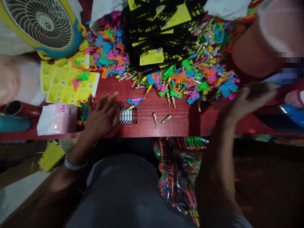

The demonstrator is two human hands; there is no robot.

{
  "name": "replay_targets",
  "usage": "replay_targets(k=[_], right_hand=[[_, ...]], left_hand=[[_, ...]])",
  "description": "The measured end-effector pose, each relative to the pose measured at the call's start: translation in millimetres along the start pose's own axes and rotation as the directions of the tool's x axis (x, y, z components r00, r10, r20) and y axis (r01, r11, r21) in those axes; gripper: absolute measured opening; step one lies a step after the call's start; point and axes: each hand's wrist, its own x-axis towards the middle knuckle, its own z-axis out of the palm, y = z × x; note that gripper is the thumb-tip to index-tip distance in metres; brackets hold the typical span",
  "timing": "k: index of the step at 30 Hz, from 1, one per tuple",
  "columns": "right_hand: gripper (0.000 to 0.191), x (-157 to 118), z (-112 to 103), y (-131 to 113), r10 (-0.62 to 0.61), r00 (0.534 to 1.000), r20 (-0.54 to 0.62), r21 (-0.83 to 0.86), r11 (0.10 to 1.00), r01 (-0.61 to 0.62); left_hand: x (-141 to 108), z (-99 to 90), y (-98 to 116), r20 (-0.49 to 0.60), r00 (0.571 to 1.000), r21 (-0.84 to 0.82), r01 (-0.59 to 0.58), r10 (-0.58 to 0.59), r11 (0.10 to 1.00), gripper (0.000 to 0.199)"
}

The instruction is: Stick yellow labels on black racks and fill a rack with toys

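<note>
My left hand [102, 115] is over the red table with its fingers spread, holding nothing that I can see. Just right of its fingertips lies a small black plastic grid tray [132, 119] with a white patch inside and a yellow-ended tube across its top edge. A blue and pink plastic toy gun [136, 100] lies above the tray. Two small capped tubes with coloured contents, one a patterned tube [166, 119], rest farther right. My right hand [253, 99] is raised at the right side, slightly blurred, thumb and fingers apart, with nothing visible in it.
Colourful toy guns [180, 77] and tubes are heaped along the back, around stacked black trays with yellow cards [152, 57]. A yellow-blue fan [45, 23], yellow card sheets [68, 84] and a tissue pack [58, 118] stand left. Bagged toys [177, 177] hang below the table edge.
</note>
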Motion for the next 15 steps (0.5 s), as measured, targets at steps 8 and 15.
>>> replay_targets(k=[8,15], right_hand=[[0.030,-238,71,-178,-0.242,0.314,0.918,0.203,0.967,0.151],[0.029,-244,75,-182,0.033,0.333,0.943,-0.146,0.936,0.320]], left_hand=[[-3,4.6,-5,-0.068,0.996,0.028,-0.055,0.057,0.998,0.041],[-3,5.2,-5,-0.081,0.995,0.013,-0.064,0.065,0.998,0.039]])
